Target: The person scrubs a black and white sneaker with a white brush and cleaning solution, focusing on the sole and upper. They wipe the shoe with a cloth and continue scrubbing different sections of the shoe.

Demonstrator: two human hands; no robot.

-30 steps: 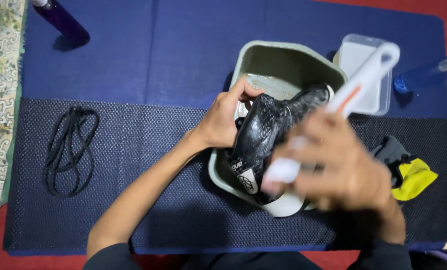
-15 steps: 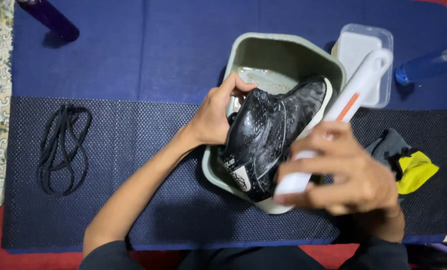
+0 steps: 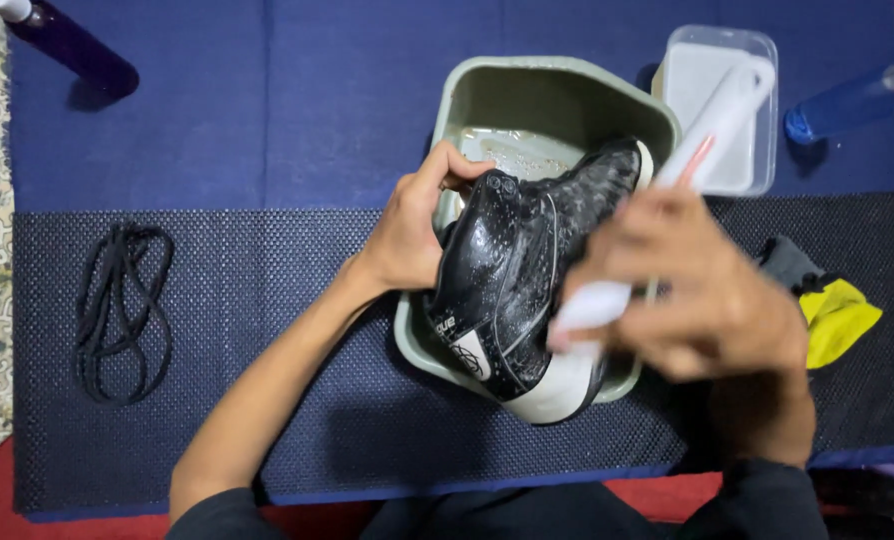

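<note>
A wet black high-top shoe (image 3: 527, 280) with a white sole lies across a grey-green basin (image 3: 557, 100) that has soapy water in it. My left hand (image 3: 412, 225) grips the shoe's upper edge at its left side. My right hand (image 3: 702, 290) is closed around a white brush (image 3: 712, 125) with an orange stripe, held over the shoe's right side; the hand is blurred with motion.
Black shoelaces (image 3: 117, 310) lie coiled at the left on a dark mesh mat (image 3: 267, 300). A clear plastic tub (image 3: 722, 100) stands right of the basin. A yellow and grey cloth (image 3: 832, 310) lies at right. A blue bottle (image 3: 857, 100) and a purple bottle (image 3: 67, 45) lie at the back.
My right hand with the brush has shifted along the shoe's side. The shoe has tipped a little in my left hand. The camera view has moved slightly.
</note>
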